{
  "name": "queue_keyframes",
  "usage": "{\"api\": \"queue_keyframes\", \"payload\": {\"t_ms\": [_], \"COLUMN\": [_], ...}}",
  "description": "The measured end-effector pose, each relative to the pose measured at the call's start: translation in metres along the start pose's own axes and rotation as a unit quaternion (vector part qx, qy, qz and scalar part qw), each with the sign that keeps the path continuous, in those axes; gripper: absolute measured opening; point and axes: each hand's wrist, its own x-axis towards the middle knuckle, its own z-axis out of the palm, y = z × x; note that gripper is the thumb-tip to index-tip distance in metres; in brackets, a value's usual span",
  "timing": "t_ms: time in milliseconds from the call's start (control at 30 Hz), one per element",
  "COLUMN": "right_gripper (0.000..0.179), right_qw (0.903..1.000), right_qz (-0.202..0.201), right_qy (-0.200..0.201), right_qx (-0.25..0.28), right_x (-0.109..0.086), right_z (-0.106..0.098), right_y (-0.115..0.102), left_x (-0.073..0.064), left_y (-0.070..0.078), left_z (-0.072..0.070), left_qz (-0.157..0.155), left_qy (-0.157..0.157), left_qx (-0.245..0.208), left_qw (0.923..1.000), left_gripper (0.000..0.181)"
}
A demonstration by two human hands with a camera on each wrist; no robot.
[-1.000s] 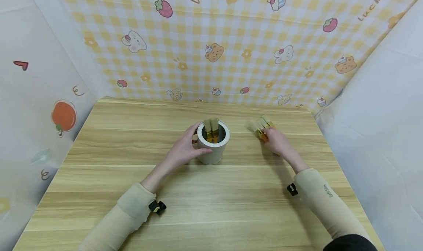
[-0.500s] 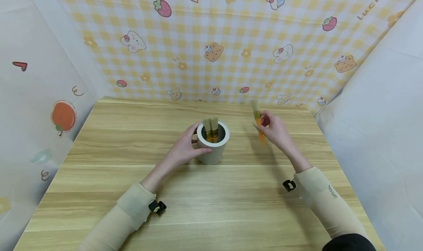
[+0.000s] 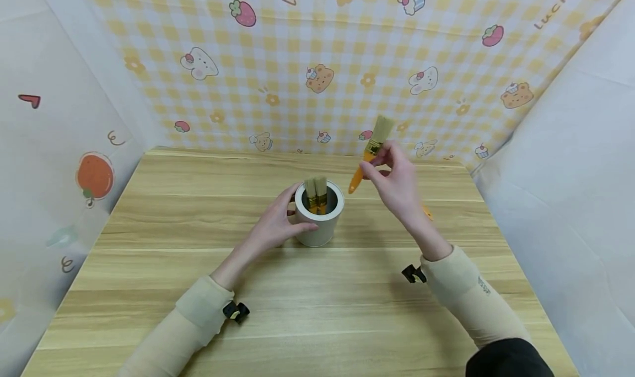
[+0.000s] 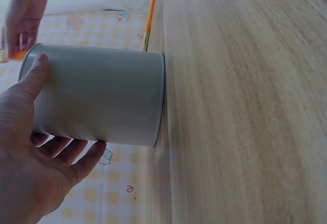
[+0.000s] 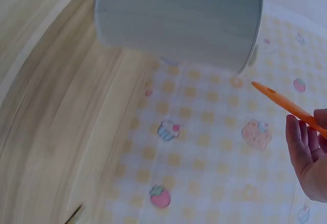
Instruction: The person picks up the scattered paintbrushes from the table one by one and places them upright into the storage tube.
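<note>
A pale grey can (image 3: pixel 317 233) stands upright on the wooden table. My left hand (image 3: pixel 274 222) grips its left side, thumb on the near wall and fingers round the far side, as the left wrist view of the hand (image 4: pixel 36 168) also shows. Two paintbrushes (image 3: pixel 316 189) stand inside the can, bristles up; their lower handles are hidden. Right of the can, raised above the table, my right hand (image 3: pixel 399 181) pinches another paintbrush (image 3: pixel 357 179). Its bristles tilt up and right, and its orange handle tip points down toward the can's rim, apart from it in the right wrist view.
Another paintbrush (image 3: pixel 428 213) lies on the table, mostly hidden behind my right forearm; its orange handle (image 4: pixel 152 12) shows in the left wrist view. A yellow checked cloth (image 3: pixel 278 79) hangs along the table's back edge, with white sheets (image 3: pixel 570 173) at both sides.
My right hand has picked a paintbrush up from the table, lifted it and moved it left toward the can, turning its handle tip downward. My left hand and the can have stayed put.
</note>
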Motion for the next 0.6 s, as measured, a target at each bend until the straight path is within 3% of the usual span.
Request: {"api": "queue_keyframes", "payload": {"t_ms": [167, 600], "right_gripper": [0.025, 0.023], "right_qw": [0.9989, 0.9927], "right_qz": [-0.025, -0.062], "right_qy": [-0.024, -0.052], "right_qx": [0.032, -0.09], "right_x": [-0.001, -0.012], "right_z": [0.018, 0.039], "right_y": [-0.015, -0.001], "left_x": [-0.001, -0.002], "left_y": [0.0, 0.001], "left_z": [-0.001, -0.002], "left_qz": [-0.003, 0.001], "left_qy": [-0.002, 0.0], "left_qx": [-0.006, 0.001], "left_qw": [1.0, 1.0], "left_gripper": [0.104, 0.103]}}
